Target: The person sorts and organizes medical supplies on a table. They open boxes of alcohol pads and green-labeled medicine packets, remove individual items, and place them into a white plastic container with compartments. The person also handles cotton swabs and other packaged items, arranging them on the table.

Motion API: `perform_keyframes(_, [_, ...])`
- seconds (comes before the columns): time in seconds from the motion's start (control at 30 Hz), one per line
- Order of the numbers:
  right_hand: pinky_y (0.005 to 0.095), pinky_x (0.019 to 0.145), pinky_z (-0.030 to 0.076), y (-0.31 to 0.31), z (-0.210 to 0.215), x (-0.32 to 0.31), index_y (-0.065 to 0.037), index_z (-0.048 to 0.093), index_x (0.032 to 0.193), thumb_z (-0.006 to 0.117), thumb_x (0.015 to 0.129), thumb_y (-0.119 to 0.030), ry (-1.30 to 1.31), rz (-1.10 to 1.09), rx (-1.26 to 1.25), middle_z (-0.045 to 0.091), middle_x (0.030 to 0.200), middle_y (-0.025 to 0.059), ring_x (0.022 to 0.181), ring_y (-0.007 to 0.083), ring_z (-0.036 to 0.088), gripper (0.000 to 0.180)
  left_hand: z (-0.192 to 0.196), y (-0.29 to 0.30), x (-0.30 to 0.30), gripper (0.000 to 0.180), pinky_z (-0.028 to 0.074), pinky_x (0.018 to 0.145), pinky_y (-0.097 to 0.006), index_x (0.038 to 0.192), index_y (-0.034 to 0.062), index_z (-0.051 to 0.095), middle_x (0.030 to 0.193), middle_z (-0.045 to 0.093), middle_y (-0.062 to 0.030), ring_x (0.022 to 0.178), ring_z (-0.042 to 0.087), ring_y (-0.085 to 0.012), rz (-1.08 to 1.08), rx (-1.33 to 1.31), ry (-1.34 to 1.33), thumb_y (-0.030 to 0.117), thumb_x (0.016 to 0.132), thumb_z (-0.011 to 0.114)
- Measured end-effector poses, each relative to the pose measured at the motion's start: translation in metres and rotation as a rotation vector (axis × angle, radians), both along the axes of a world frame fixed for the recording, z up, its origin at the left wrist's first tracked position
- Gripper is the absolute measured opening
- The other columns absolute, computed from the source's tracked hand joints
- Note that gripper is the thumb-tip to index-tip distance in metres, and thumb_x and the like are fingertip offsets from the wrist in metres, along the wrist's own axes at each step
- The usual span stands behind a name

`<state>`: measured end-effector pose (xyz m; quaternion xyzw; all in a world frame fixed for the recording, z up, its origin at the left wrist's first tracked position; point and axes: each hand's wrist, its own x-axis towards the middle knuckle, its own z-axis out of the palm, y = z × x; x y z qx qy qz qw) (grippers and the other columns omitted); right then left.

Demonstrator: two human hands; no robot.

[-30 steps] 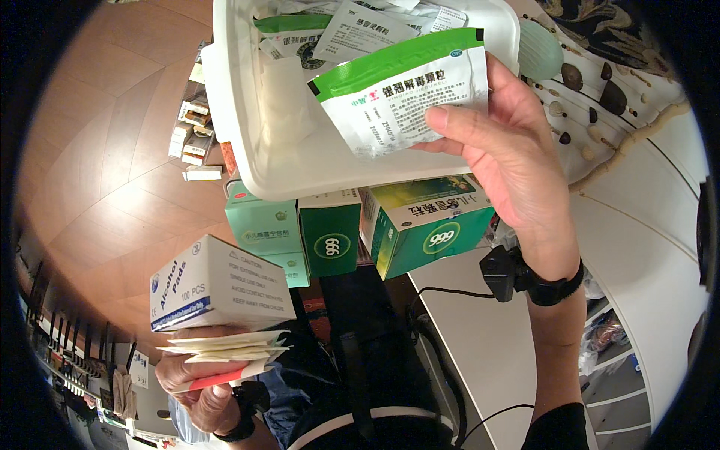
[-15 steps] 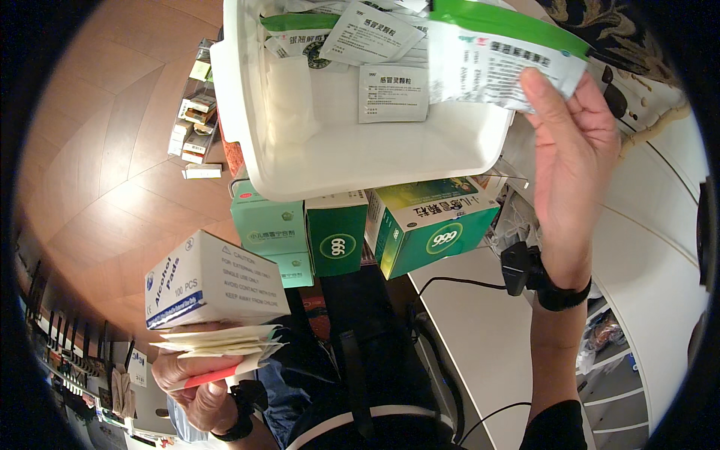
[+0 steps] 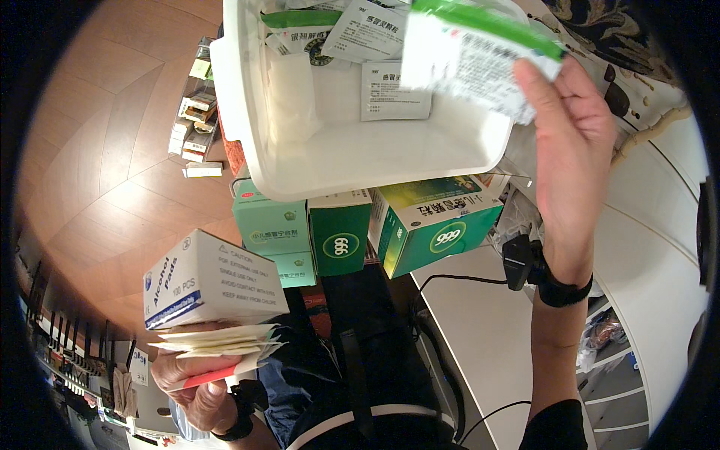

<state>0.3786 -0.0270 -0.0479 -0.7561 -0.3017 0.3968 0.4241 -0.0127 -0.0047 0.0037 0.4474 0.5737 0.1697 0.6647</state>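
Brown wooden flooring (image 3: pixel 105 142) gleams away on the left, with a cluster of small boxes (image 3: pixel 196 124) over there, and up front it's the white plastic tub (image 3: pixel 367 165) taking centre stage! My right hand (image 3: pixel 571 131) has the green-topped packet (image 3: pixel 469 64), thumb pressed on its printed face, fingers tucked behind, and it's up over the tub's right side, a touch blurred. Down below it, inside, one pale sachet (image 3: pixel 395 105) lies flat, another (image 3: pixel 364 34) sits tilted further back, near a second green-banded packet (image 3: pixel 300 41).

Over to my left hand (image 3: pixel 193 390), closed around a fanned stack of thin packets (image 3: pixel 217 341), a red-edged one (image 3: pixel 214 377) at the bottom! Right above the stack comes a white-and-blue carton (image 3: pixel 217 281); whether my fingers grip it, I can't tell. And lined up at the tub's near side: a mint box (image 3: pixel 271 217), a dark green box (image 3: pixel 340 244) and a green-and-yellow box (image 3: pixel 439 232)!
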Motion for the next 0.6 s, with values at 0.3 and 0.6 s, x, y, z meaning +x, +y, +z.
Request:
perform_keyframes(0.3, [0.0374, 0.080, 0.048, 0.018, -0.032, -0.028, -0.007, 0.049, 0.113, 0.058, 0.091, 0.006, -0.456, 0.622, -0.401, 0.064, 0.093, 0.0122, 0.089, 0.0262, 0.063, 0.028, 0.004, -0.002, 0.002, 0.041, 0.051, 0.086, -0.041, 0.088, -0.0025, 0.078, 0.092, 0.072, -0.0218, 0.090, 0.067, -0.0311, -0.004, -0.043, 0.000, 0.037, 0.078, 0.078])
perform_keyframes(0.6, [0.0448, 0.094, 0.052, 0.026, -0.060, -0.041, 0.005, 0.052, 0.122, 0.076, 0.083, -0.017, -0.805, 0.868, -0.722, 0.056, 0.124, 0.0210, 0.114, 0.0395, 0.060, 0.050, 0.001, -0.005, 0.002, 0.038, 0.051, 0.088, -0.039, 0.087, -0.0030, 0.078, 0.091, 0.072, -0.0221, 0.090, 0.067, -0.0305, 0.018, -0.013, -0.012, 0.034, 0.078, 0.080])
